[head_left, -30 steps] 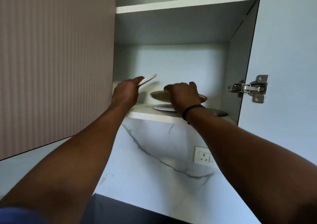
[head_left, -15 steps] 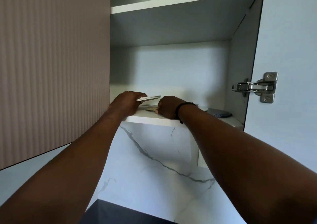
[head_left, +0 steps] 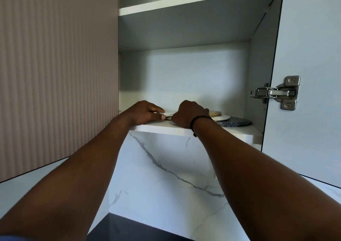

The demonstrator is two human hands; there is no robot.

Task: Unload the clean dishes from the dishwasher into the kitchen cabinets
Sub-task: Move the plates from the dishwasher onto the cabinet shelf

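Both hands are lower than half a second ago: the white plate that the left hand held tilted above the shelf now lies nearly flat, down by the shelf surface.

Ribbed cabinet door (head_left: 59, 74) on the far left, shut. Left hand (head_left: 145, 112) sits at the front edge of the lower shelf (head_left: 166, 129), fingers (head_left: 156, 110) and thumb pinching the near rim of the white plate (head_left: 168, 113). Right hand (head_left: 190, 114) is just beside it, touching the same plate area, fingers curled down out of sight; can't tell whether they grip anything. Black band (head_left: 200, 120) on that wrist.

Right of the hands, on the same shelf: tan plate (head_left: 215, 113) on top of a second white plate (head_left: 222, 118), then a blue speckled plate (head_left: 235, 122) beside them. Hinge (head_left: 275, 92) on the open door (head_left: 310, 56), far right. Upper shelf (head_left: 193, 2) above.
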